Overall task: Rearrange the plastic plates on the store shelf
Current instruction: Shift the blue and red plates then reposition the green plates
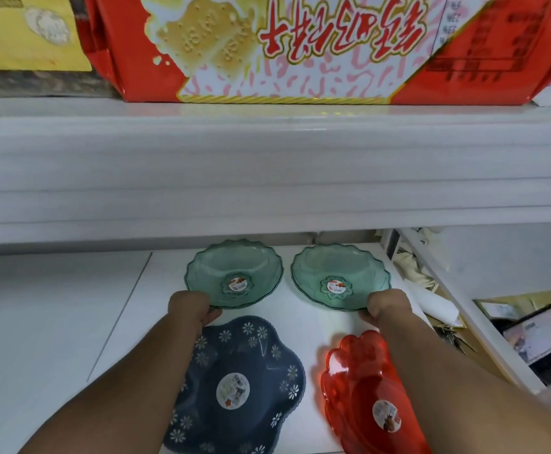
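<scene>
Plates are laid out in two rows on the white shelf (54,322). Nearest, a blue plate (234,385) lies on the left and a red plate (365,394) on the right, each partly crossed by a forearm. Further back, two green plates (234,273) (339,276) stand side by side, close but apart. The left hand (190,306) is closed on the near rim of the left green plate, and the right hand (387,306) on the near rim of the right one. A forearm could be dragged across the near plates if the green ones are pulled back low, and the red plate, near the front edge, could be knocked off. A one-sided rim hold could also let a plate tip.
</scene>
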